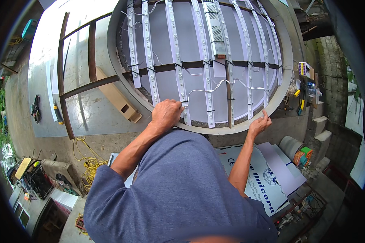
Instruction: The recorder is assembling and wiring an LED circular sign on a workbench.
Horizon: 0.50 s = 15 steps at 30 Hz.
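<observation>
A round metal frame [286, 77] holds rows of white LED light strips [209, 97], fixed with black ties to a dark crossbar [194, 65]. My left hand [166, 114] is closed at the near end of one strip, its fingertips pinching a thin white wire [209, 88] that runs rightward across the strips. Parts of those fingertips are hidden by the hand itself. Over the near right rim of the frame is my right hand [258, 124], fingers loosely bent and apart, with nothing visible in it. A perforated metal power supply [213, 28] sits between strips toward the far side.
Left of the round frame lie a brown metal bar frame [92, 52] and a long cardboard box [117, 96] on a metal sheet [40, 105]. Yellow cord [91, 164] is heaped on the floor. Printed panels [251, 174] lie behind my right arm; tools [302, 99] are at right.
</observation>
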{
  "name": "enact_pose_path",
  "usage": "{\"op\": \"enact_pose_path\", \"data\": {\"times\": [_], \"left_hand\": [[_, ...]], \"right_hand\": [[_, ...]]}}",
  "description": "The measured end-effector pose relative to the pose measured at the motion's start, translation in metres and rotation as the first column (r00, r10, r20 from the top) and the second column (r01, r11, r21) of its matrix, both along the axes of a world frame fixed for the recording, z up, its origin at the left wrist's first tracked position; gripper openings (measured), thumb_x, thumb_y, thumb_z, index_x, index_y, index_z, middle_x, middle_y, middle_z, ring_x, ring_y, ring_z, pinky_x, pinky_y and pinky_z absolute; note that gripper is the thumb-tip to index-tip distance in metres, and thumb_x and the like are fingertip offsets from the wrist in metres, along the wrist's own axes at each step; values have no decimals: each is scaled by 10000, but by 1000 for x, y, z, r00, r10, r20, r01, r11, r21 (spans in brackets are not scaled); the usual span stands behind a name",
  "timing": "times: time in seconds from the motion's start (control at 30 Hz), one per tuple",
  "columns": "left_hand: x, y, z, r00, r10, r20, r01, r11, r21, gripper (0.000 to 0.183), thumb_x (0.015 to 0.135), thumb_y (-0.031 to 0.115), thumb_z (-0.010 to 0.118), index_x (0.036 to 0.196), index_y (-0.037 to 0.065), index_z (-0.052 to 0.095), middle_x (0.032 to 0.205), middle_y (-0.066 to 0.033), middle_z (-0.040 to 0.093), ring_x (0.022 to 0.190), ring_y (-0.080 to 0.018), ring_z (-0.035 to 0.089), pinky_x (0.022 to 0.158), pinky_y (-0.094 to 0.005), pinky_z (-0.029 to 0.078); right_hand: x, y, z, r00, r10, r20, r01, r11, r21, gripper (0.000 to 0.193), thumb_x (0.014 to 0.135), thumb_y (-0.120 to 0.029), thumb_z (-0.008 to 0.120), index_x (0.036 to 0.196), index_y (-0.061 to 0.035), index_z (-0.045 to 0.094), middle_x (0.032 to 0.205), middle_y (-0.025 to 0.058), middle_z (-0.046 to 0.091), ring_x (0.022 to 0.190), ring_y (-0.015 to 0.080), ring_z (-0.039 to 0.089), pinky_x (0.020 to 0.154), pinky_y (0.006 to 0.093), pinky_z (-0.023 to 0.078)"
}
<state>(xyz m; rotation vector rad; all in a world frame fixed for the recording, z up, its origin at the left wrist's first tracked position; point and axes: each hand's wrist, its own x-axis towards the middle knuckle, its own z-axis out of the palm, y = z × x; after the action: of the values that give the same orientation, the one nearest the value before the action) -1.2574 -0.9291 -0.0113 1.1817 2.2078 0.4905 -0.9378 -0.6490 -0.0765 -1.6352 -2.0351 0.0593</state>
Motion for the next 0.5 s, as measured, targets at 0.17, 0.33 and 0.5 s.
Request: {"op": "enact_pose_path", "data": {"times": [0.17, 0.33, 0.5], "left_hand": [[0, 1, 0, 1000, -20, -20, 20, 1000, -4, 268, 922, 287, 628, 851, 39, 700, 841, -141, 673, 835, -334, 661, 733, -460, 532], [1, 2, 2, 999, -31, -26, 30, 999, -28, 284, 925, 294, 632, 862, 29, 713, 844, -139, 681, 849, -314, 673, 738, -446, 549], [0, 2, 4, 999, -28, -25, 27, 999, -34, 292, 925, 296, 633, 853, 25, 713, 845, -141, 681, 848, -317, 675, 733, -451, 552]], "right_hand": [[-2, -3, 7, 998, -24, -58, 20, 998, -59, 467, 852, 67, 433, 1219, -127, 648, 1194, 220, 442, 1009, 390, 560, 886, 477, 449], [-2, -2, 6, 998, -45, -32, 42, 997, -70, 451, 870, 44, 436, 1216, -132, 664, 1217, 218, 452, 1058, 380, 548, 928, 469, 435], [-2, -2, 5, 998, -51, -48, 47, 996, -71, 440, 880, 23, 442, 1211, -141, 680, 1230, 217, 470, 1136, 378, 519, 981, 464, 413]]}}
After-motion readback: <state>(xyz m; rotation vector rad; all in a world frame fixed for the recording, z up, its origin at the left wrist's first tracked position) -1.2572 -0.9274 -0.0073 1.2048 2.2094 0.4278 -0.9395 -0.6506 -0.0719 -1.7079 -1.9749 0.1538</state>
